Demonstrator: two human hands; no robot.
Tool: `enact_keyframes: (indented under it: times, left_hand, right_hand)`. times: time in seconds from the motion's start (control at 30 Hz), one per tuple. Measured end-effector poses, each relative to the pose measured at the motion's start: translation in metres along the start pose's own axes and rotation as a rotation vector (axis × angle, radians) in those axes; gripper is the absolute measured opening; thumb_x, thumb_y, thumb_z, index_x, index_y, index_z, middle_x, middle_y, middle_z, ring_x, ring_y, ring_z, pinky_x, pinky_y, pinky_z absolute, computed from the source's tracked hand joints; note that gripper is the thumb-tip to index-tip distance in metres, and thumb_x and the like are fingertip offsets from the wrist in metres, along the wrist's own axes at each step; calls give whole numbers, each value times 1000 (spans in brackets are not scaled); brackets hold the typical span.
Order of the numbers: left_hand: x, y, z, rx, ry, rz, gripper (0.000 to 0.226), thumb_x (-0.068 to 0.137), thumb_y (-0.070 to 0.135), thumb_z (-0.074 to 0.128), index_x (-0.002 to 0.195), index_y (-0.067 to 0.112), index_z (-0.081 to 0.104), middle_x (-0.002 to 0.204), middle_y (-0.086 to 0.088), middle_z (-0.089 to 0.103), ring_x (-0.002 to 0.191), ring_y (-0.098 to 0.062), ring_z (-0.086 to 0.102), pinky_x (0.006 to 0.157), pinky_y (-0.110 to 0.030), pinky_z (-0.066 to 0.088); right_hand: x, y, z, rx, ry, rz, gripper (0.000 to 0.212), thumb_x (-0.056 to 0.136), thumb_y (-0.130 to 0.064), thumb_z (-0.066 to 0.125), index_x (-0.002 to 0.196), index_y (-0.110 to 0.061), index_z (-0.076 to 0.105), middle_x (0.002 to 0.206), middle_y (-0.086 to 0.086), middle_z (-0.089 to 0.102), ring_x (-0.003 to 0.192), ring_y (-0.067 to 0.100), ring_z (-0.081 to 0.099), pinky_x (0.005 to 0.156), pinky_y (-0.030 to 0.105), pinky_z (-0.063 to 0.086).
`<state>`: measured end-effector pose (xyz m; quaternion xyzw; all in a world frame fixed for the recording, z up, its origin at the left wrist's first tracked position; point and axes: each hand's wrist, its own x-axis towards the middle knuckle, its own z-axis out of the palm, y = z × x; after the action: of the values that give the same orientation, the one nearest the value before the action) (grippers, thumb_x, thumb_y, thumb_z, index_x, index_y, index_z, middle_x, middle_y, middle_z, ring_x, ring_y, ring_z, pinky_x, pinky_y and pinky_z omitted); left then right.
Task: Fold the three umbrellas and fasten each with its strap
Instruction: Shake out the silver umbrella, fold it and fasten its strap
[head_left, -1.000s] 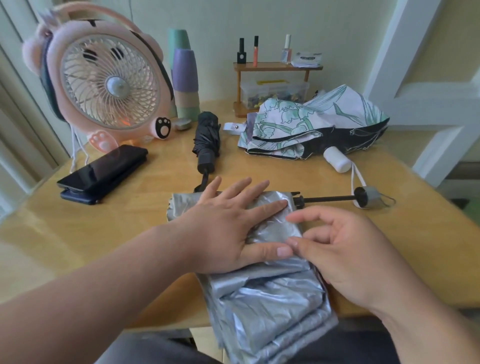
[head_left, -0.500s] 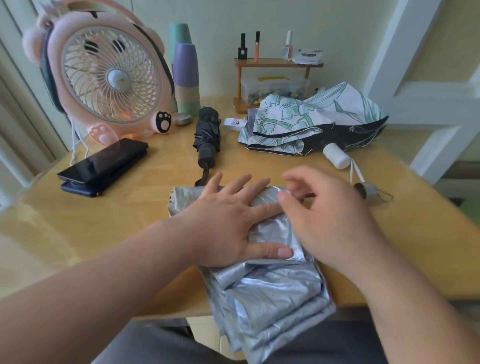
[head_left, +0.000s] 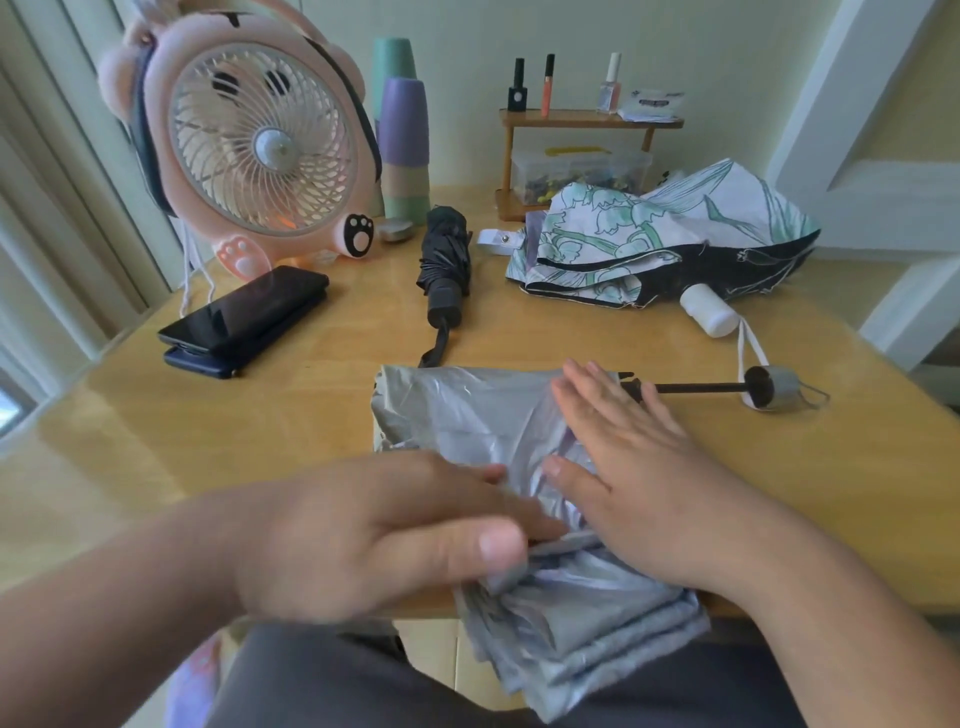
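While flattened, silver umbrella (head_left: 467, 410) (shaft (head_left: 696, 387) rightward)

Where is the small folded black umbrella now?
The folded black umbrella lies on the wooden table, centre-back in the head view, between the pink fan and the floral umbrella.

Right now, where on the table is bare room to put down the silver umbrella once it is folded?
Bare wood lies left of the silver umbrella, below the phones, and right of its handle near the table edge. The back is crowded: fan, black umbrella, floral umbrella.
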<state>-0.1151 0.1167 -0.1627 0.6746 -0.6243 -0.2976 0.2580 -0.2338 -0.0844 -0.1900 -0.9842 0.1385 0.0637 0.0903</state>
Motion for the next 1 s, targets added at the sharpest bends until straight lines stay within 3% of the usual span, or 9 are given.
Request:
enact_keyframes:
  times: [0.1, 0.17, 0.23, 0.37, 0.5, 0.63, 0.7, 0.9, 1.0]
  left_hand:
    - [4, -3, -24, 78, 559, 85, 34, 103, 50, 47, 110, 33, 75, 92, 13, 78, 85, -4, 71, 81, -23, 53]
    - [25, -6, -35, 391, 702, 70, 30, 103, 36, 54, 131, 30, 64, 115, 17, 74, 107, -6, 66, 96, -25, 49]
    - [46, -11, -36, 581, 447, -95, 57, 103, 46, 49, 156, 32, 34, 159, 12, 41, 149, -7, 30, 124, -32, 21]
    - [57, -29, -16, 844, 19, -308, 102, 84, 87, 16, 161, 28, -13, 170, 7, -13, 156, -12, -14, 127, -44, -9]
    - [50, -37, -8, 931, 76, -257, 121, 69, 101, 9, 159, 26, -22, 169, 3, -20, 156, -17, -15, 127, -47, -7]
    - [51, -36, -8, 926, 44, -253, 122, 66, 104, 21, 157, 35, -23, 169, 1, -21, 156, -20, -14, 126, -48, -9]
    - [51, -33, -9, 905, 19, -256, 117, 63, 104, 23, 154, 46, -24, 168, 1, -22, 156, -22, -16, 125, -49, -10]
    - [52, -31, -9, 901, 8, -260, 114, 61, 106, 23, 151, 54, -23, 168, -3, -22, 156, -26, -14, 126, -52, -5]
    - [50, -32, -9, 915, 16, -250, 110, 64, 104, 21, 153, 52, -21, 169, -2, -21, 157, -26, -12, 126, -51, -4]
  right_hand:
    - [2, -3, 1, -3, 22, 4, 74, 102, -58, 17, 157, -26, -21, 160, -14, -36, 143, 0, -37, 125, 39, -16]
    - [3, -4, 1, 12, 62, -3, 75, 103, -57, 21, 159, -25, -16, 162, -13, -32, 144, 0, -35, 125, 39, -15]
    - [2, -3, 1, 20, 81, -18, 73, 103, -55, 23, 160, -26, -13, 162, -14, -31, 144, -1, -35, 125, 38, -15]
    - [-16, 8, 0, 4, 35, -56, 67, 101, -58, 24, 157, -43, -10, 157, -23, -36, 137, -10, -42, 125, 34, -15]
    - [-48, 20, -13, 153, -9, -86, 33, 99, -54, 45, 126, -72, 39, 146, -55, -8, 129, -30, -30, 112, 9, -20]
    - [-64, 27, -27, 215, 204, -91, 19, 85, -50, 59, 94, -62, 71, 121, -57, 46, 129, -33, 21, 120, 23, 23]
    - [-65, 23, -31, 302, 467, -83, 22, 86, -48, 61, 103, -52, 74, 117, -46, 59, 123, -30, 37, 108, 10, 32]
    - [-53, 7, -11, 115, 207, -149, 58, 95, -67, 17, 150, -50, 28, 155, -43, 9, 141, -24, -11, 122, 18, 1]
    - [-62, 17, -1, 157, 143, -141, 45, 101, -53, 29, 140, -49, 51, 149, -47, 21, 137, -30, -6, 118, 9, 7]
